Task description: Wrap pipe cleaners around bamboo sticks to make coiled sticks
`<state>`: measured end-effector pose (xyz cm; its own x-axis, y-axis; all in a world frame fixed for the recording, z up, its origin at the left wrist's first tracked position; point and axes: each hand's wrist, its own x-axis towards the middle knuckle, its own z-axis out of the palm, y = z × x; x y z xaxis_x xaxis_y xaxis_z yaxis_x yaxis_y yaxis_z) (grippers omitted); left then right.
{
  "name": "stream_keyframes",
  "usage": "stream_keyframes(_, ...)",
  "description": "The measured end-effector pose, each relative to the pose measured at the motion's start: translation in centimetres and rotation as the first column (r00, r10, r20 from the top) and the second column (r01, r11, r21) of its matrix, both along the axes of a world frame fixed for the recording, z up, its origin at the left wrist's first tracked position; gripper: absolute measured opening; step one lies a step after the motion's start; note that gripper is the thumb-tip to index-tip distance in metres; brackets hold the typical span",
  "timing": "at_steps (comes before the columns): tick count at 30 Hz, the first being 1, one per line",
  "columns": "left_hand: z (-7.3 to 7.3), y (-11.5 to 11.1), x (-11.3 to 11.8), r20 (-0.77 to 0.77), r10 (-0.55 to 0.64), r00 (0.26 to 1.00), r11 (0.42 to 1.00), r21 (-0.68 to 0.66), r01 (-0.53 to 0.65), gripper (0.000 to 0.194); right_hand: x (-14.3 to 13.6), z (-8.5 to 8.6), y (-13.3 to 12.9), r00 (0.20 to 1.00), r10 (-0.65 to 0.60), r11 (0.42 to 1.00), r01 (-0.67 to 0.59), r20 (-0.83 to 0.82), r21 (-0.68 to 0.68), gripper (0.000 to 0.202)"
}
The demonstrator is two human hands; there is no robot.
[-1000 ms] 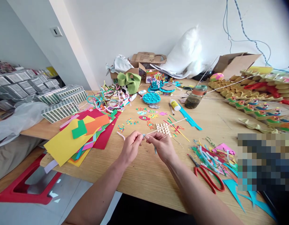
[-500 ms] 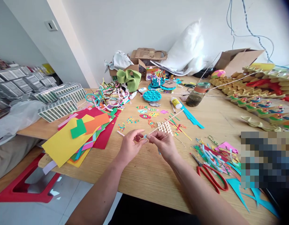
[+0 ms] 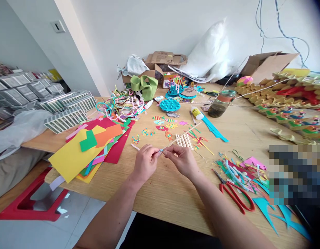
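Note:
Over the front of the table, my two hands meet at the near end of a thin wooden stick (image 3: 188,132), which slants up and away to the right. My left hand (image 3: 146,162) pinches a small pale blue piece (image 3: 160,150) at that end; its material is too small to make out. The fingers of my right hand (image 3: 181,159) are closed round the stick just beside it. Just beyond lie a block of cream-coloured beads or knobs (image 3: 184,141) and several decorated paper fish (image 3: 162,128). Small coloured bits (image 3: 135,139) are scattered left of the fish.
Coloured paper sheets (image 3: 69,159) pile up on the left. Red-handled scissors (image 3: 236,195) and paper scraps (image 3: 234,173) lie on the right. Farther back are a glue bottle (image 3: 197,113), a glass jar (image 3: 221,104), a blue bumpy disc (image 3: 169,105) and egg trays (image 3: 269,95).
My left hand's fingers, spread apart before, have closed in a pinch on the pale blue piece. The right hand keeps the stick in nearly the same place. The view has shifted slightly.

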<state>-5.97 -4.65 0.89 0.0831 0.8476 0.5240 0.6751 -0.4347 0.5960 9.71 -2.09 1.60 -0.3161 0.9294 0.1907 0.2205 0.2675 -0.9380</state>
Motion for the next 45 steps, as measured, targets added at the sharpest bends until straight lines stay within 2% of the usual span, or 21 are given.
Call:
stream_keyframes(6,0.1,-0.1,0.3,0.129,-0.015,0.992,0.983,-0.179,0.038,0.018,-0.1,0.4,0.0,0.996,-0.073,0.996,0.076,0.05,-0.048,0.02)
stream_keyframes(9,-0.1,-0.1,0.4,0.282,-0.003,0.96,0.946,-0.311,0.094,0.022,0.0,0.4,0.1,0.995,-0.087,0.991,0.091,0.042,-0.098,0.021)
stream_keyframes(13,0.1,0.0,0.4,0.565,0.035,0.824,0.861,-0.435,0.262,0.023,0.1,0.2,0.2,0.997,-0.04,0.986,0.028,-0.072,-0.165,0.024)
stream_keyframes(17,0.2,0.2,0.3,0.76,0.061,0.647,0.778,-0.443,0.445,0.024,0.1,0.3,0.2,0.981,0.019,0.971,-0.064,-0.194,-0.228,0.025)
stream_keyframes(21,0.0,0.4,0.0,0.849,0.086,0.521,0.69,-0.428,0.583,0.023,0.2,0.7,0.2,0.963,0.056,0.955,-0.129,-0.264,-0.266,0.023)
stream_keyframes(25,0.0,0.5,-0.4,0.874,0.098,0.476,0.608,-0.431,0.667,0.023,0.2,0.6,0.3,0.955,0.08,0.946,-0.163,-0.284,-0.282,0.022)
stream_keyframes(27,0.0,0.5,-0.5,0.85,0.087,0.519,0.601,-0.46,0.654,0.024,0.3,0.3,0.3,0.963,0.075,0.952,-0.147,-0.26,-0.269,0.022)
stream_keyframes(28,-0.1,0.6,-0.5,0.821,0.074,0.566,0.625,-0.481,0.615,0.025,0.2,0.1,0.4,0.969,0.06,0.957,-0.124,-0.239,-0.261,0.022)
stream_keyframes(30,-0.2,0.6,-0.4,0.721,0.044,0.692,0.722,-0.502,0.477,0.024,0.2,-0.2,0.5,0.982,0.017,0.966,-0.065,-0.19,-0.249,0.024)
stream_keyframes(32,-0.4,0.5,-0.2,0.589,0.01,0.808,0.829,-0.457,0.323,0.026,0.2,-0.5,0.6,0.988,-0.019,0.969,-0.02,-0.153,-0.248,0.026)
stream_keyframes(34,-0.5,0.4,0.0,0.445,-0.039,0.895,0.917,-0.34,0.21,0.028,0.1,-0.6,0.6,0.99,-0.029,0.967,-0.008,-0.141,-0.255,0.027)
stream_keyframes(36,-0.6,0.2,0.1,0.285,-0.078,0.955,0.972,-0.192,0.136,0.02,0.1,-0.6,0.6,0.991,-0.027,0.967,-0.008,-0.133,-0.257,0.028)
stream_keyframes(38,-0.5,0.1,0.1,0.146,-0.07,0.987,0.993,-0.081,0.082,0.015,0.1,-0.6,0.6,0.992,-0.012,0.97,-0.019,-0.123,-0.241,0.028)
stream_keyframes(40,-0.4,0.0,0.1,0.071,-0.039,0.997,0.999,-0.033,0.041,0.016,0.2,-0.6,0.6,0.992,0.013,0.975,-0.039,-0.122,-0.217,0.028)
stream_keyframes(45,-0.2,-0.1,0.1,0.048,-0.013,0.999,0.999,-0.041,0.015,0.016,0.1,-0.8,0.7,0.981,0.028,0.969,-0.073,-0.193,-0.235,0.032)
